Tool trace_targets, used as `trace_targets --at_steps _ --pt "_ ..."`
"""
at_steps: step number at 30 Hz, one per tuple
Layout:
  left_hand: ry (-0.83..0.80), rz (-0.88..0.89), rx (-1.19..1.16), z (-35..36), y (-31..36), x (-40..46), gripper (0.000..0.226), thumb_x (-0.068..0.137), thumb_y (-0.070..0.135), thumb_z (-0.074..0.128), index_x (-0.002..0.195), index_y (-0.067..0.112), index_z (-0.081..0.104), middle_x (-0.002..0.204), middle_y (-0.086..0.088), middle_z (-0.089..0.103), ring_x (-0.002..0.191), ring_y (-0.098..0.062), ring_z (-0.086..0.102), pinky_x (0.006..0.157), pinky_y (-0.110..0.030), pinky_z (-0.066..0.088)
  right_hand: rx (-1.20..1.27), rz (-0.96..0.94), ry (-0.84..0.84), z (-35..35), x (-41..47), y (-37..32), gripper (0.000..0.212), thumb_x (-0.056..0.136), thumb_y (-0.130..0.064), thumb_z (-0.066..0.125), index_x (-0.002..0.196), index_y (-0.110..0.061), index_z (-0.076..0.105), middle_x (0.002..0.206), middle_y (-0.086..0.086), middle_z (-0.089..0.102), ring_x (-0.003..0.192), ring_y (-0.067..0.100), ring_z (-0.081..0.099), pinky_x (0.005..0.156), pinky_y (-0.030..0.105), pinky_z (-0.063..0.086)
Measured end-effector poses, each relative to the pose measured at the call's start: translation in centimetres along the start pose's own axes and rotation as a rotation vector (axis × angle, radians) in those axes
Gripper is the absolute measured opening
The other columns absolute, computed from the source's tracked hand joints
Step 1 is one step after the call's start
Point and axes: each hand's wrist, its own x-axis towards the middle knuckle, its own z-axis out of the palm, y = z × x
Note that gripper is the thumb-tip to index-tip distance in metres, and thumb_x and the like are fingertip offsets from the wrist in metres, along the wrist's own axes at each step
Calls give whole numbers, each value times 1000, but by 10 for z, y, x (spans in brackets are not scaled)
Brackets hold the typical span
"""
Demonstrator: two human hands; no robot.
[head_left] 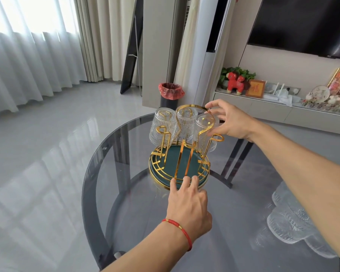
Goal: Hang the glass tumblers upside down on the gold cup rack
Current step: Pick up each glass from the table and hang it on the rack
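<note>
The gold cup rack [185, 154] stands on a round green tray [202, 181] at the far middle of the glass table [126, 213]. Three ribbed glass tumblers hang upside down on its pegs: a left tumbler [161, 126], a middle tumbler [185, 124] and a right tumbler [203, 132]. My right hand [232, 122] reaches in from the right, finger and thumb closed around the right tumbler, beside the rack's looped top handle. My left hand [186, 201] lies at the tray's near rim, fingertips pressing on it. Two near pegs carry nothing.
Clear textured glassware [294, 222] shows at the lower right, under or on the table; I cannot tell which. Beyond the table stand a black bin with a red bag [170, 93] and a low cabinet [263, 107] with ornaments. Curtains hang on the left.
</note>
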Motion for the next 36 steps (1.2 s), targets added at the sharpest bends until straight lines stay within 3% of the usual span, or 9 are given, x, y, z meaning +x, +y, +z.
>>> trace_targets --at_steps 5,10,14,17,19,23,27,32,36 --pt "13 2 19 1 1 0 38 91 38 58 118 13 66 152 -17 39 135 -37 36 116 -64 24 -10 -9 -53 -2 -1 4 98 74 -9 93 154 -25 40 161 4 46 153 24 36 113 28 30" --pt "22 7 44 2 -1 1 40 92 37 57 124 14 63 152 -16 40 136 -36 36 115 -63 26 24 -24 68 -3 -21 8 81 85 -12 86 154 -19 43 153 5 53 139 17 53 107 30 46" --pt "88 4 -10 0 -2 3 36 92 33 54 122 17 63 138 -9 51 127 -31 43 110 -57 34 -42 -11 308 4 -69 20 48 94 -10 71 139 -20 58 131 1 67 117 15 67 104 37 53" --pt "175 90 -84 1 0 6 32 91 28 54 118 20 68 130 -3 57 125 -26 46 111 -50 36 -209 -81 379 18 -119 33 33 92 -4 67 122 -19 70 113 -5 73 102 10 70 97 31 53" --pt "206 150 -161 2 5 7 33 91 28 57 122 22 68 138 -3 56 132 -25 44 114 -46 36 -291 -112 419 28 -153 43 27 91 -3 67 111 -19 74 103 -8 75 94 10 70 91 27 53" --pt "211 185 -175 1 10 6 36 91 31 60 126 25 65 147 -2 52 141 -24 38 117 -50 32 -421 -62 538 41 -208 64 20 86 -6 74 103 -17 74 100 -7 75 101 22 67 93 41 52" --pt "250 126 -202 -6 13 7 36 90 29 64 125 23 66 141 -2 56 138 -24 40 114 -52 36 -500 111 564 33 -232 81 34 83 -26 80 115 -17 71 115 1 71 118 28 56 103 43 41" --pt "254 83 -254 -10 17 5 36 91 30 67 126 21 66 136 -4 61 133 -26 44 107 -52 43 -515 323 464 19 -251 91 63 80 -61 65 130 -24 58 130 -1 63 128 29 49 106 45 35" --pt "251 47 -309 -9 19 1 35 91 28 67 125 19 66 134 -6 63 131 -28 46 103 -52 47 -634 381 454 22 -258 99 81 75 -69 68 138 -22 50 129 4 64 126 35 50 104 48 37"
